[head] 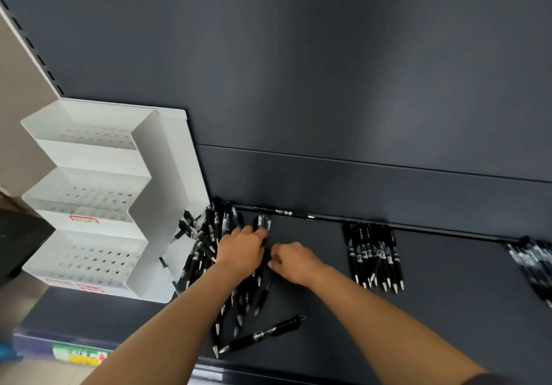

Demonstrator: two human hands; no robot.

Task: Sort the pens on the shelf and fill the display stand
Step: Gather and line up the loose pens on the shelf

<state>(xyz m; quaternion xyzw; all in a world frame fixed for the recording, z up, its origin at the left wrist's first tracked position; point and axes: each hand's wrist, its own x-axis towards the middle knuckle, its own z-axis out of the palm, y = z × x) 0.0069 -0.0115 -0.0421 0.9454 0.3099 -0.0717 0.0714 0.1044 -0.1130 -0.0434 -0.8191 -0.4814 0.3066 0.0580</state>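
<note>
The display stand (176,160) at the frame's left is white, its tiers dotted with rows of small holes; red-edged labels (84,219) mark its fronts. The pens (373,253) are black with silver tips and white bands. The shelf (328,310) is dark slate grey; its lower-left edge tag (79,354) shows green, yellow, red.

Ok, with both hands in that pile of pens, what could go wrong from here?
The single pen lies near the front edge of the shelf, between the arms; a sweep could knock it off. The pile is criss-crossed and leans on the display stand, so lifting the bunch that the left hand grips may drag others loose.
</note>
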